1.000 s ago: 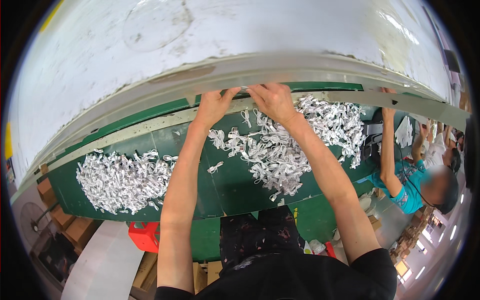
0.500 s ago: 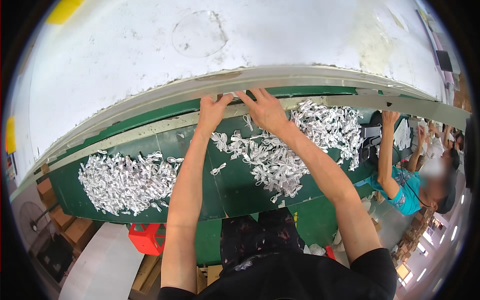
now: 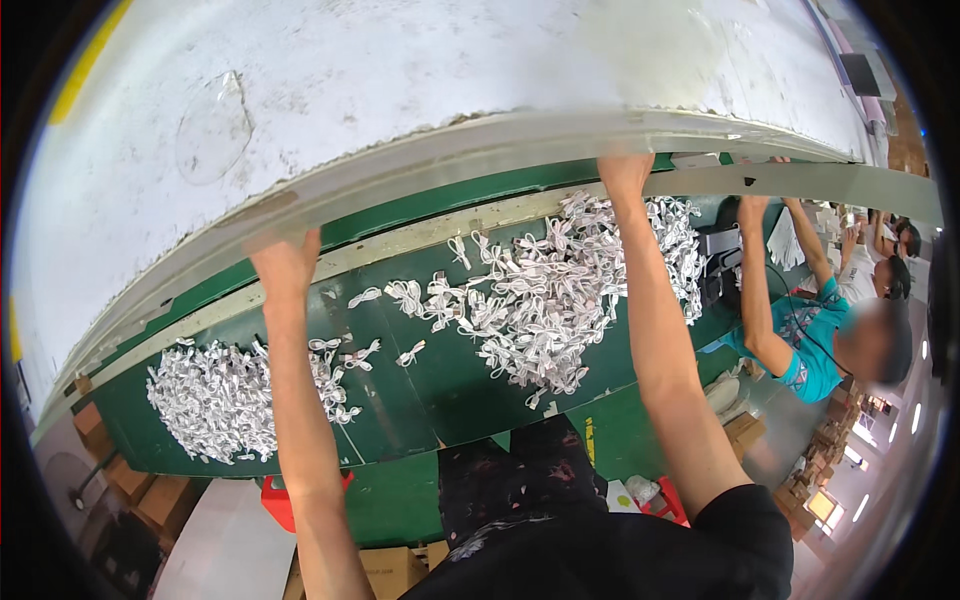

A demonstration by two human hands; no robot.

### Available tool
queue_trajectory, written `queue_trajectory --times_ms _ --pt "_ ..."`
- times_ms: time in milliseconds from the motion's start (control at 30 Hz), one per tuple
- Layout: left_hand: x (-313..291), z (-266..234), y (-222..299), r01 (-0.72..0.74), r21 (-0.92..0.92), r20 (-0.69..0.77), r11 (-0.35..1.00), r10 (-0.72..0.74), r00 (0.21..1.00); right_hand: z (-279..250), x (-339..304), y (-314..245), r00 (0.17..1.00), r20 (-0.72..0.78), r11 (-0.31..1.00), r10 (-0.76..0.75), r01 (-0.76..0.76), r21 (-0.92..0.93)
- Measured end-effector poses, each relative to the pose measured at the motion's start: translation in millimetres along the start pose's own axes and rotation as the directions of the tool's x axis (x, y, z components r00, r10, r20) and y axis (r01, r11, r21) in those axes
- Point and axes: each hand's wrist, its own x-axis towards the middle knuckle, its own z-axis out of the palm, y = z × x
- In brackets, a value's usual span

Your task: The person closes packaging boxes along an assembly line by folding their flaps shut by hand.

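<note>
My left hand point(image 3: 285, 268) is raised to the lower edge of the white shelf point(image 3: 330, 195), above the left part of the green work table point(image 3: 400, 385). Its thumb stands apart, but the other fingers are smeared and partly hidden at the edge. My right hand point(image 3: 626, 176) is at the same edge farther right, its fingers hidden there. No held thing can be made out in either hand. Below my right hand lies a large pile of bundled white cables point(image 3: 540, 290). Another cable pile point(image 3: 210, 400) lies left of my left forearm, with a few loose bundles between.
A co-worker in a turquoise shirt point(image 3: 815, 335) reaches to the table at the right, near a black device point(image 3: 722, 245). A red stool point(image 3: 280, 503) stands beneath the front edge. Cardboard boxes point(image 3: 165, 500) are stacked at the lower left. The white shelf overhangs the table's far side.
My hands were close together at the middle of the shelf edge and have moved apart, the left leftward, the right rightward. The view has shifted slightly. The cable piles look the same.
</note>
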Motion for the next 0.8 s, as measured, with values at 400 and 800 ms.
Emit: queue_trajectory --times_ms 400,800 --pt "-25 107 146 0.685 -0.729 0.664 0.013 -0.235 0.71 11 -90 -155 0.861 0.495 0.942 -0.114 -0.065 0.33" --pt "-63 136 104 0.546 -0.755 0.533 0.363 -0.147 0.833 -37 -48 -167 0.484 0.872 0.736 0.077 -0.617 0.277"
